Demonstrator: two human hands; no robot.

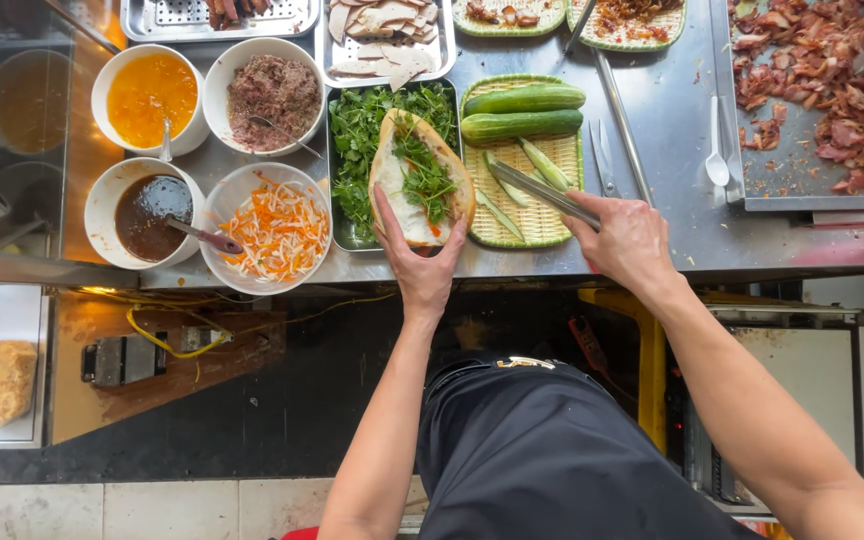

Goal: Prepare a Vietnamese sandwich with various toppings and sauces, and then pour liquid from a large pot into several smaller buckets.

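My left hand [418, 262] holds an open split bread roll [402, 190] from below, over the tray of green herbs [352, 140]. The roll has a pale spread and green herbs inside. My right hand [624, 240] grips metal tongs [537, 190], whose tips reach over a green woven tray [537, 228] with cucumber spears [542, 163] and two whole cucumbers [522, 112]. The tong tips lie next to the spears; whether they pinch one I cannot tell.
Bowls stand left on the steel counter [672, 120]: orange sauce [150, 97], minced meat [272, 95], dark sauce [147, 212], shredded carrot pickle [274, 230]. A tray of sliced meat [387, 35] sits behind, chopped red meat [817, 90] at the right, a white spoon [716, 150] beside it.
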